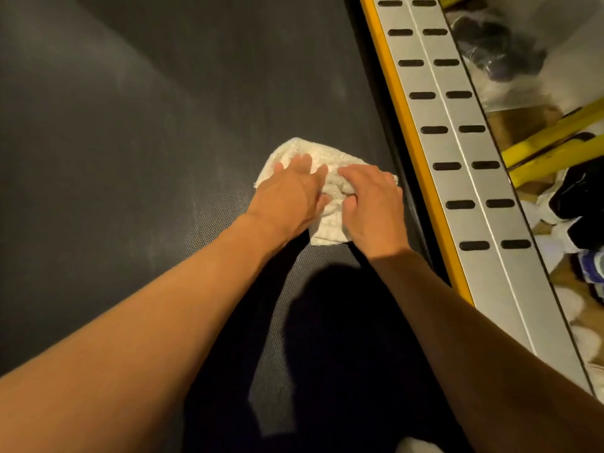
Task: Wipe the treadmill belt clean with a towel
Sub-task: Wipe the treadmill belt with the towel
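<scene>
A crumpled white towel (322,158) lies on the dark textured treadmill belt (147,125), close to the belt's right edge. My left hand (287,197) presses flat on the towel's left part with its fingers spread. My right hand (372,204) rests on the towel's right part, fingers curled into the cloth. Both hands hide the middle of the towel. Pale dusty streaks show on the belt to the left and beyond the towel.
A yellow strip (415,148) and a silver side rail with black slotted grips (464,165) run along the belt's right edge. Beyond the rail lie dark bags and clothing (500,50) and yellow bars (549,145) on the floor.
</scene>
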The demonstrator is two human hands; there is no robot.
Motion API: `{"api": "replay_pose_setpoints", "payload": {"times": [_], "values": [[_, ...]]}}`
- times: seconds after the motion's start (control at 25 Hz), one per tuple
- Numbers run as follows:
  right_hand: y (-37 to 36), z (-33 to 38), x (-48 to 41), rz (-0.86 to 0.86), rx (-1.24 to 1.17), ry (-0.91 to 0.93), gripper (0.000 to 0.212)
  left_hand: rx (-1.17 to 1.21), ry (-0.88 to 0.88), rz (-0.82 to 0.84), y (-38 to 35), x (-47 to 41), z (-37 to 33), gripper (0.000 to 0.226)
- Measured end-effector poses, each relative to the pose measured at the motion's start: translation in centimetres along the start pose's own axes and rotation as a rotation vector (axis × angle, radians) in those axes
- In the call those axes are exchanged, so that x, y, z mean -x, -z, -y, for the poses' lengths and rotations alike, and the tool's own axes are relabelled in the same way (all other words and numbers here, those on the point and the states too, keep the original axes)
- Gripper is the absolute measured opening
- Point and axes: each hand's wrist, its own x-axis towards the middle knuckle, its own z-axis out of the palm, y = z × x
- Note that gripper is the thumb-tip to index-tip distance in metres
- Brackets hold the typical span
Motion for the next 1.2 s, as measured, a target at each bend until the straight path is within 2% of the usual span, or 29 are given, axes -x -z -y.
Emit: {"api": "replay_pose_setpoints", "payload": {"times": [0.16,0.24,0.36,0.52,0.64,0.76,0.96,1.08,1.2], "values": [[1.1,-1.5,-1.0,-0.01,-0.028,-0.065,0.031,0.026,0.041,0.07,-1.1,0.7,-2.6,0.06],[0.6,-1.5,-2.4,-0.045,-0.076,-0.061,0.028,0.021,0.084,0.053,-1.5,-0.2,-3.4,0.061],[-0.4,-0.9,-2.5,-0.098,-0.104,-0.058,0.033,0.01,0.066,-0.017,-1.6,-1.5,-2.7,0.059],[0.6,-3.2,0.6,-0.073,-0.112,0.054,0.043,-0.021,-0.045,-0.034,-2.3,0.0,-1.7,0.058],[1.0,-4.3,0.6,-0.104,-0.167,-0.076,0.034,0.0,-0.043,0.0,-2.7,0.7,-2.6,0.058],[-0.3,-1.3,1.3,-0.214,-0.257,-0.192,0.037,0.015,-0.038,0.019,-1.9,1.3,-2.3,0.056],[0.5,-1.6,6.8,-0.075,-0.174,-0.077,0.04,-0.044,-0.102,0.081,-1.7,5.2,-0.8,0.053],[0.7,-1.6,5.0,-0.087,-0.098,-0.093,0.037,-0.067,-0.146,0.099,-2.6,6.8,-0.7,0.057],[-0.6,0.9,4.8,-0.059,-0.13,-0.083,0.04,-0.001,-0.128,0.11,-2.7,7.5,0.6,0.061]]}}
